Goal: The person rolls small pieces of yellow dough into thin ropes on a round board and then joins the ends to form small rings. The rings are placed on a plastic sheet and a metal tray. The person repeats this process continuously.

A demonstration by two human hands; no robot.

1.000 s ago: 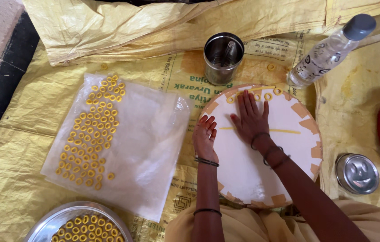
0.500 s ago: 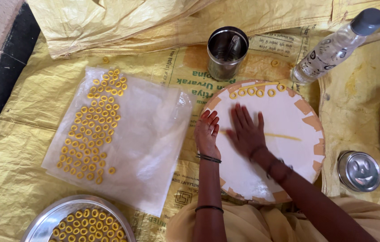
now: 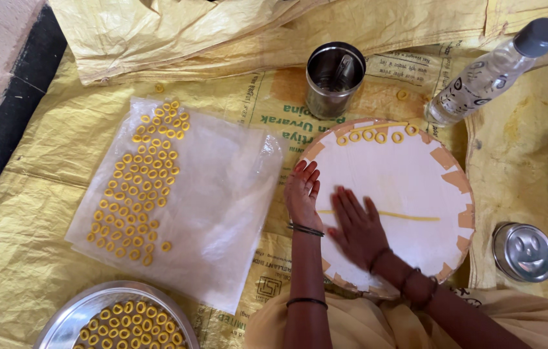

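The right hand lies flat and open on the round white board, pressing on a thin yellow dough strip. It holds nothing. The strip runs left to right and sticks out to the right of this hand. The left hand is open too, resting on the board's left edge, farther from the strip. Small dough rings sit along the board's top edge. Above stands a steel cup. A clear bottle with a grey cap lies top right. The yellow sack underneath has green print.

1 head view, straight down, fairly close, probably seated, over round board on the floor.
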